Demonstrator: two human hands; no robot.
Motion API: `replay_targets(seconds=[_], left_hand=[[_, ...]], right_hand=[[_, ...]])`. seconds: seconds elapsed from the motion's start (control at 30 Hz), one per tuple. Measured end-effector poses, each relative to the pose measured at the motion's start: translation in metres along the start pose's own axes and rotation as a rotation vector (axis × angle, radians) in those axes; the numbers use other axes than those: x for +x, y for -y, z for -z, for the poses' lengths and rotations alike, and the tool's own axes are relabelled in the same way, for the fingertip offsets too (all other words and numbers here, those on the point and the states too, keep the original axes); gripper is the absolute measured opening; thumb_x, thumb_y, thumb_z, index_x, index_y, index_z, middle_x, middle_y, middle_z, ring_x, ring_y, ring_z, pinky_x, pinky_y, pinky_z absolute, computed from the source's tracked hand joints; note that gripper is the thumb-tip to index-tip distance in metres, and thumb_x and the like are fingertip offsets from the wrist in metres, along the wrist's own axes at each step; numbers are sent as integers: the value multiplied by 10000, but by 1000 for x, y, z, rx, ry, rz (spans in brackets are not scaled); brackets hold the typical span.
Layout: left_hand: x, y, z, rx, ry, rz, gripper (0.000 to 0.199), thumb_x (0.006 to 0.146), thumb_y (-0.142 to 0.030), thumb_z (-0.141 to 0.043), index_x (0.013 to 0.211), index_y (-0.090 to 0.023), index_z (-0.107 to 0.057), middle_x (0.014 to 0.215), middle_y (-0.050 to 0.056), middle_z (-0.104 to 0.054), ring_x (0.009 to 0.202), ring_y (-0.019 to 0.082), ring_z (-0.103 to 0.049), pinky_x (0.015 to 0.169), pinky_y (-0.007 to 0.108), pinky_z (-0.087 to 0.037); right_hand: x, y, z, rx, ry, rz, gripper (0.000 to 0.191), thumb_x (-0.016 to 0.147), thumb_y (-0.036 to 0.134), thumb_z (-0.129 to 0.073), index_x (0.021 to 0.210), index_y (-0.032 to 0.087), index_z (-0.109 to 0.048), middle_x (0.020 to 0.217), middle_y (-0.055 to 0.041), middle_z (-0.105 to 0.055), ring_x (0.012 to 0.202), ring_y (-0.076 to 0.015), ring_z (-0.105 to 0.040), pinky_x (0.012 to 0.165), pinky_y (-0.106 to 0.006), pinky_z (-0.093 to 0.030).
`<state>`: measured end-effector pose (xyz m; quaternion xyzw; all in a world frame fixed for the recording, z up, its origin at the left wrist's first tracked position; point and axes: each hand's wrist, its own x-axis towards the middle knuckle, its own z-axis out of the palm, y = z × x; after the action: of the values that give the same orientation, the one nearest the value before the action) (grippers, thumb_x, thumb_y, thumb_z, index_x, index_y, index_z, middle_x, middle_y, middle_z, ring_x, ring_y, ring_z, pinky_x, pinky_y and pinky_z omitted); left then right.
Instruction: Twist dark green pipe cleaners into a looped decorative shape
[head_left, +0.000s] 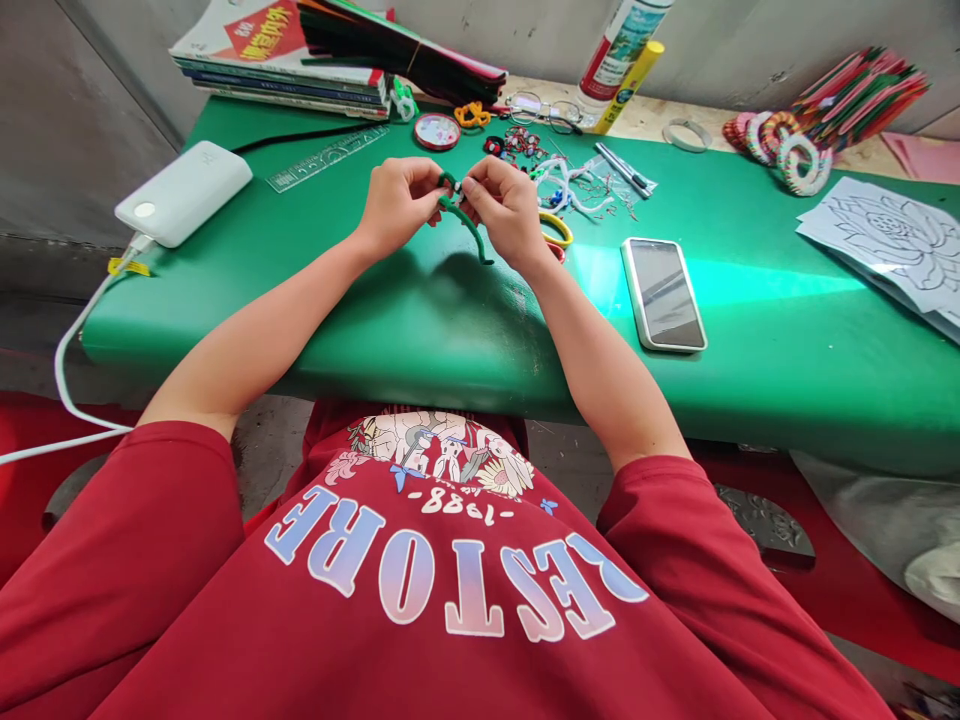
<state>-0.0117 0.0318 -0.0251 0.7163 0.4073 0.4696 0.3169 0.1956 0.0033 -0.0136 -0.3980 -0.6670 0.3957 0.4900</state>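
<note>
Dark green fuzzy stem (pixel 470 225), green tabletop (pixel 360 330), white power bank (pixel 184 193), flower-patterned paper (pixel 892 235), seemingly reddish trinkets (pixel 523 144)

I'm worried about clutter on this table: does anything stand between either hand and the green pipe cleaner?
Nothing visible does: the left hand pinches the green pipe cleaner, and the right hand is close beside it. The smartphone lies apart, nearer the table's front edge.

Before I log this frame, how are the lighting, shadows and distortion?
Head view: bright glare crosses the green tabletop beside the phone; head view: a soft shadow lies below the left hand and right hand; head view: the shirt looks stretched toward the bottom corners.
</note>
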Motion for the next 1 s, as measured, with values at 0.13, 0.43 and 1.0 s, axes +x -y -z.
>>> replay_targets(seconds=[0.13, 0.43, 1.0], left_hand=[[-10, -12, 4, 158, -37, -37, 191, 876, -620, -825, 856, -432, -800, 845, -4, -845, 818, 310, -754, 845, 587, -621], [-24, -43, 6, 434, -47, -98, 145, 936, -560, -828, 973, -434, -889, 981, 64, -896, 1018, 435, -877, 916, 633, -655], [5, 9, -16, 12, -103, -85, 394, 903, -519, -889, 720, -337, -592, 648, 6, -670, 703, 311, -823, 673, 453, -665]], right_hand=[[2, -1, -2, 32, -37, -31, 557, 1011, 806, -936, 837, 378, -625, 832, -54, -752, 884, -350, -754, 834, -503, -672], [-1, 4, 2, 4, -68, -64, 531, 1013, 718, -1022, 800, 354, -699, 765, -49, -761, 849, -372, -826, 810, -515, -718], [-1, 9, 6, 178, -75, -186, 838, 1208, 789, -1022, 714, 278, -579, 738, -45, -655, 704, -243, -719, 606, -316, -632]])
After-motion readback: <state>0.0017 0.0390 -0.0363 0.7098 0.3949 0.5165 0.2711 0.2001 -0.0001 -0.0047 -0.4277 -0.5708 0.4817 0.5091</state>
